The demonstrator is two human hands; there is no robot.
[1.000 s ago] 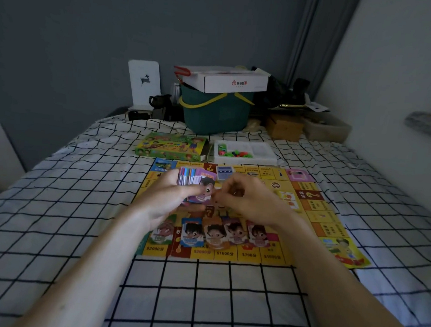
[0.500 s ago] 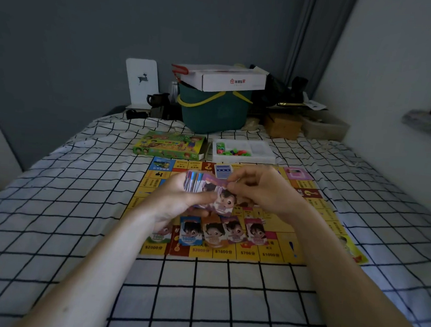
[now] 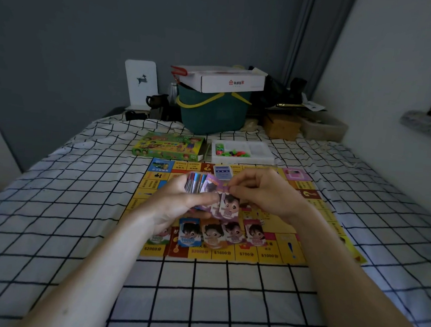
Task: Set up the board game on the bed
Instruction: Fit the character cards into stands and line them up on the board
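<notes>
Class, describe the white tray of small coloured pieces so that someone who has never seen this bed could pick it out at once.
Start at the yellow game board spread on the checked bed sheet. Just beyond its far edge two things lie side by side: the green game box on the left and the white tray on the right. Only the tray is open, with bright little pieces in one compartment.

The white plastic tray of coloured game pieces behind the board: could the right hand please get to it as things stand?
Probably yes: the white plastic tray lies open beyond the right hand, nothing between, but that hand pinches a purple character card.
</notes>
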